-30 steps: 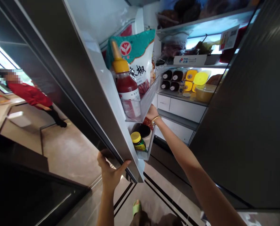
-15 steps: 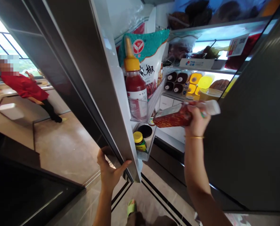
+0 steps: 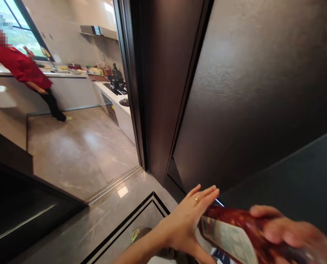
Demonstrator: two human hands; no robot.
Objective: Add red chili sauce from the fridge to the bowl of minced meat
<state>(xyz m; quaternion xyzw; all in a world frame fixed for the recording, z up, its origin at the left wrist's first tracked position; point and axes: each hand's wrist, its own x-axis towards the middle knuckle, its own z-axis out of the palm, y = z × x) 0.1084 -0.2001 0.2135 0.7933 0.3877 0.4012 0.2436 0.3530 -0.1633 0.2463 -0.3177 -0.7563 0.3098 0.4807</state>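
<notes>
My right hand (image 3: pixel 292 233) is wrapped round a bottle (image 3: pixel 229 234) with dark red contents and a pale label, at the lower right. The bottle lies tilted, its base pointing left; its cap end is hidden or blurred by the hand. My left hand (image 3: pixel 182 223), with a gold ring, is beside the bottle's base. Its fingers are stretched out and the thumb is spread away below; whether it touches the bottle I cannot tell. Behind both hands stands the dark fridge door (image 3: pixel 248 95), closed.
Through a dark-framed doorway (image 3: pixel 137 110) at left is a kitchen. A person in a red top (image 3: pixel 28 68) stands by the counter (image 3: pixel 67 75) there. A hob (image 3: pixel 115 87) and a pan lid (image 3: pixel 124 102) are on the right-hand counter. A dark cabinet (image 3: pixel 28 216) fills the lower left.
The fridge door has swung shut, hiding the shelves. My left hand has left the door edge and come beside the bottle. The right hand has brought the bottle lower and nearer.
</notes>
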